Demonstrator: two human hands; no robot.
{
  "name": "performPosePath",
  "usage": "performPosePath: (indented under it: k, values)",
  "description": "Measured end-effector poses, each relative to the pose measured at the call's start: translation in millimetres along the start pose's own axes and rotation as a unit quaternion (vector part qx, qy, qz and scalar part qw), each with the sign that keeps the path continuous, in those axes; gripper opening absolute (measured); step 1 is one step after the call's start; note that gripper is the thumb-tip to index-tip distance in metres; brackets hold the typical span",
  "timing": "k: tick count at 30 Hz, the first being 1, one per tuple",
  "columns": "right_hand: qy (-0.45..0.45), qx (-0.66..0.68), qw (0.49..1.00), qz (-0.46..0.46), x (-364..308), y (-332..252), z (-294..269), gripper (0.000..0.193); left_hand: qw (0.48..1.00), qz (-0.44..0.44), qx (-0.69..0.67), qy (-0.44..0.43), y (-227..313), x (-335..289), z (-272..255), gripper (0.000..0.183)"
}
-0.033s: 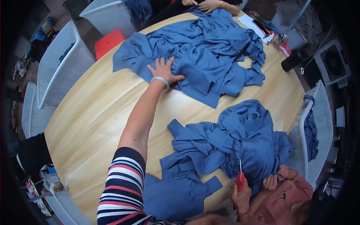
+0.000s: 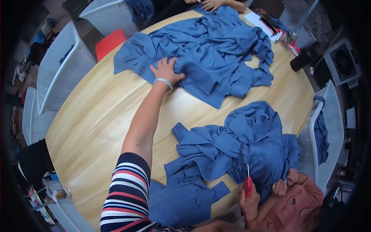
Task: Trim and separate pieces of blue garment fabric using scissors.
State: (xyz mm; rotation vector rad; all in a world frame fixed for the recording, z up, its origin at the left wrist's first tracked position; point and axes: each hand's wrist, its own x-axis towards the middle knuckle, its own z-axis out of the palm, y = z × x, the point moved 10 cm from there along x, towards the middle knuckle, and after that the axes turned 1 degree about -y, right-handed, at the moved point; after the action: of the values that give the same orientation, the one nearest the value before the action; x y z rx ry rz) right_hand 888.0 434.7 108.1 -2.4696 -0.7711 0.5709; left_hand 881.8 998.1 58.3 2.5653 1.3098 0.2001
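Note:
My left hand (image 2: 167,72), with a pale bangle at the wrist, rests at the near edge of a blue garment pile (image 2: 201,50) on the far side of the table. Its fingers are apart and slightly bent on the cloth, with no cloth visibly gripped. At the lower right my right hand (image 2: 250,203) is closed around a red-handled tool (image 2: 248,186) with a thin metal tip, its exact kind unclear. That tip points up against a second bunched blue garment (image 2: 266,154). Below it, more blue cloth (image 2: 179,203) lies partly behind my striped left sleeve.
Beside my right hand, a person in a pink top (image 2: 291,205) pinches the nearer cloth. Another person's hands (image 2: 212,4) rest at the far edge. Pale plastic bins (image 2: 63,65) and a red stool (image 2: 110,43) flank the wooden table (image 2: 96,112). A dark bottle (image 2: 300,62) stands far right.
The fingers of my left hand have drawn slightly together and bent more on the cloth. My right hand and the tool look almost unmoved.

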Motion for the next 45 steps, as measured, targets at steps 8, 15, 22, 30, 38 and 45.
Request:
performPosePath:
  k: [8, 15, 22, 30, 38, 45]
  values:
    - [-0.006, -0.020, 0.999, -0.028, -13, -5, 13, 0.033, 0.995, 0.051, 0.023, 0.087, -47, -72, -32, 0.053]
    - [-0.084, -0.021, 0.993, 0.079, -16, 19, 1, 0.040, 0.996, 0.044, -0.004, 0.072, -138, -199, -57, 0.053]
    - [-0.067, -0.140, 0.983, 0.095, -116, -23, 29, 0.029, 0.999, -0.028, 0.002, 0.035, -344, -405, -95, 0.055]
    - [-0.032, -0.191, 0.980, 0.044, -184, -82, 34, 0.028, 0.980, -0.165, 0.067, -0.090, -449, -573, -132, 0.072]
    - [-0.050, -0.051, 0.991, -0.117, -208, -188, 68, 0.027, 0.989, 0.011, -0.077, 0.126, -289, -590, -208, 0.063]
    - [-0.287, -0.203, 0.887, -0.300, -233, -289, 174, 0.025, 0.966, -0.008, -0.223, 0.133, -282, -551, -104, 0.034]
